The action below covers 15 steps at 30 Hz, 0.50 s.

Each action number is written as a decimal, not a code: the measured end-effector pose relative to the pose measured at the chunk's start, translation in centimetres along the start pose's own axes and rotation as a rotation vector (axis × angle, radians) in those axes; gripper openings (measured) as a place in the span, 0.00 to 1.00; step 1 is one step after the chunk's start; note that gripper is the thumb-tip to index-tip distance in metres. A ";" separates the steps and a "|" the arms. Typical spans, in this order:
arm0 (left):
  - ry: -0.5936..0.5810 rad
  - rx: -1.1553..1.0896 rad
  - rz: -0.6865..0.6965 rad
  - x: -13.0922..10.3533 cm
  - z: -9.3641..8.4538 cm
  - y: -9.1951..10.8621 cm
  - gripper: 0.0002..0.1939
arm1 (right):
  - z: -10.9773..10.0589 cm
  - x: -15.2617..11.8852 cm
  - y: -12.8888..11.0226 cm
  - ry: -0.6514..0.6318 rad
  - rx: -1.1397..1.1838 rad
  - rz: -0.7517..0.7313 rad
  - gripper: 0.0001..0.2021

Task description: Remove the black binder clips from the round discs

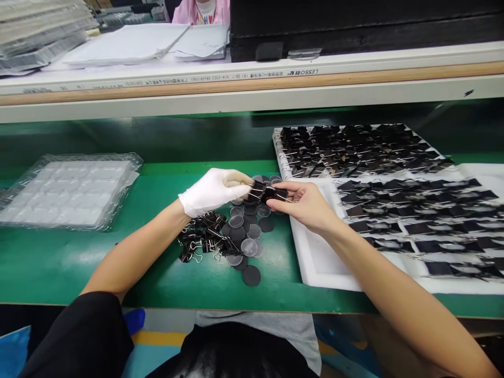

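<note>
My left hand (212,190), in a white glove, pinches a black binder clip (258,190) by its wire handles. My bare right hand (305,205) holds the other side of the same piece, where a small round black disc (269,193) sits between the clip's jaws. Both hands meet above the green bench. Just below them lie a scatter of dark round discs (246,244) and a heap of loose black binder clips (200,239).
A white foam tray (315,262) at the right carries rows of clipped pieces; a second tray (277,147) behind it is full of them. A clear plastic blister tray (71,191) lies at the left. A raised shelf (252,79) runs across the back, with a person in pink beyond.
</note>
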<state>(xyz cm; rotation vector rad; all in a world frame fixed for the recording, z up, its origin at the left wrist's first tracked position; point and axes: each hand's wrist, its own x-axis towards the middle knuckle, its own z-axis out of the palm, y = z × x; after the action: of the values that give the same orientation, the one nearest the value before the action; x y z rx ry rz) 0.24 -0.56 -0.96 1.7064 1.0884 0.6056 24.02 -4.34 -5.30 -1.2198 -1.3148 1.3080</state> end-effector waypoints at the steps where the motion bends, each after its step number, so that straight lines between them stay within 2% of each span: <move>1: -0.001 0.001 0.002 0.0 0.0 0.0 0.17 | 0.0 0.0 0.0 -0.002 0.003 0.001 0.23; 15: -0.031 -0.058 -0.008 0.0 -0.1 -0.3 0.21 | 0.0 0.2 -0.2 -0.014 0.050 0.058 0.24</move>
<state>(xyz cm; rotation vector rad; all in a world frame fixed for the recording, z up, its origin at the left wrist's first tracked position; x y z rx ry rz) 0.05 -0.48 -1.15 1.6559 1.0458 0.5989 23.95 -4.14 -5.07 -1.2246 -1.2579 1.3849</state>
